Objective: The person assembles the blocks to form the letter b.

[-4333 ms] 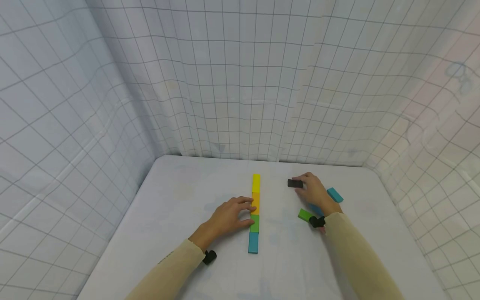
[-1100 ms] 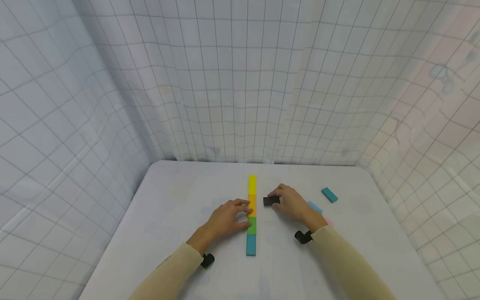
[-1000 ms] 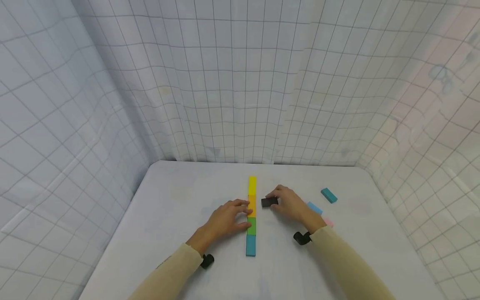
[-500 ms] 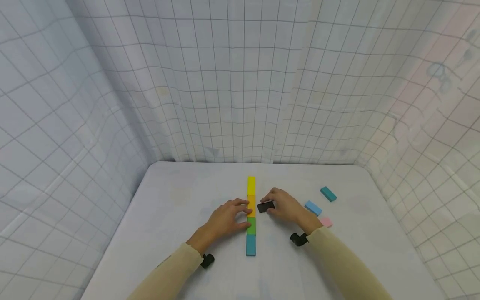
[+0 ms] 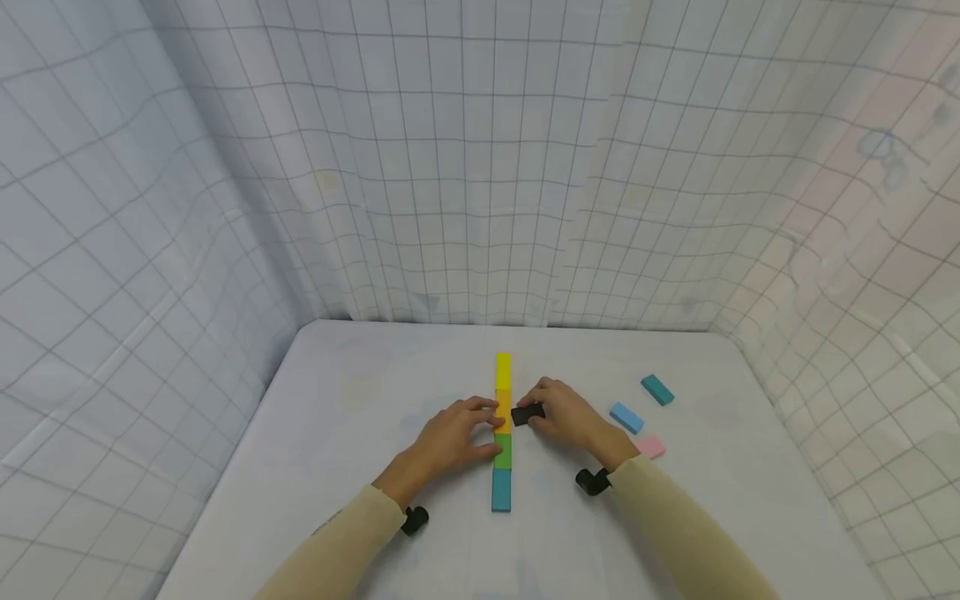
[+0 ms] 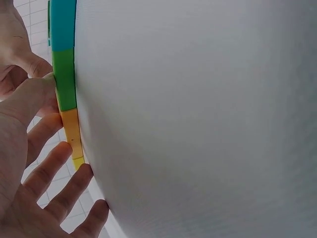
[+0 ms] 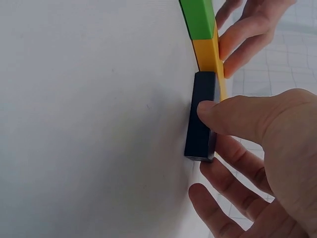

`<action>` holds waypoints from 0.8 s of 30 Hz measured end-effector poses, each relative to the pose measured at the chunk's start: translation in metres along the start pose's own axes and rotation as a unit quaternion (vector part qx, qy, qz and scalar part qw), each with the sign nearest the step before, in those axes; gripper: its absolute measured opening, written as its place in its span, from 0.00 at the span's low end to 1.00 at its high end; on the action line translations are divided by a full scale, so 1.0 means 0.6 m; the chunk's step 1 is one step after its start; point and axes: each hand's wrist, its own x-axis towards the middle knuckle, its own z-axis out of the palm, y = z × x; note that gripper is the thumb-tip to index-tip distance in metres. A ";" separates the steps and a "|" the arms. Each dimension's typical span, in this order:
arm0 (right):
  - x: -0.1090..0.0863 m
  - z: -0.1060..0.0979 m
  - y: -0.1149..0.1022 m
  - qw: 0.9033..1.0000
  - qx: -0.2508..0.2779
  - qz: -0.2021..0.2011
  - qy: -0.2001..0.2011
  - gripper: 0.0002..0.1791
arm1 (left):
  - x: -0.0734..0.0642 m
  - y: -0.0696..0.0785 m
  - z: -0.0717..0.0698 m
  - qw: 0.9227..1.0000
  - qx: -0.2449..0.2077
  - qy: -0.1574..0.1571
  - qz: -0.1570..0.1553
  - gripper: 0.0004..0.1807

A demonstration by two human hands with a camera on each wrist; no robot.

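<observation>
Partly, the right hand (image 5: 567, 417) hides the black block (image 7: 198, 138).

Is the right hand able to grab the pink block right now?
Probably not: the right hand pinches the black block. It would likely need to let go first, though nothing covers the pink block.

Left hand (image 5: 456, 433) just left of the black block (image 5: 527, 414), fingers spread and only slightly bent, pointing toward it, thumb held apart. Right hand (image 5: 567, 414) at the block's right end, pinching it: thumb on the near side, fingers opposite, one fingertip clear of it. Beige-sleeved forearms: left (image 5: 337, 542) angles in from near-left of the block, right (image 5: 686, 525) from near-right.
</observation>
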 end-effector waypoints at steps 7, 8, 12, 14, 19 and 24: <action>-0.001 0.002 0.002 1.000 -0.001 0.012 0.002 0.15 | -0.001 0.000 0.000 1.000 0.000 0.002 0.005 0.24; -0.001 0.002 0.002 1.000 -0.001 0.010 0.004 0.15 | -0.001 0.000 0.000 1.000 0.000 0.003 0.005 0.23; -0.002 0.003 0.003 1.000 0.000 0.005 0.007 0.16 | -0.001 0.002 -0.002 1.000 -0.001 0.004 0.003 0.23; -0.002 0.004 0.003 1.000 0.001 0.006 0.008 0.16 | -0.002 0.003 -0.002 1.000 -0.003 0.006 0.003 0.23; -0.003 0.007 0.003 1.000 0.002 0.012 0.008 0.16 | -0.002 0.005 -0.001 1.000 0.000 0.006 0.004 0.24; -0.005 0.008 0.003 1.000 -0.001 0.010 0.007 0.17 | -0.003 0.005 0.000 1.000 -0.001 0.006 0.003 0.24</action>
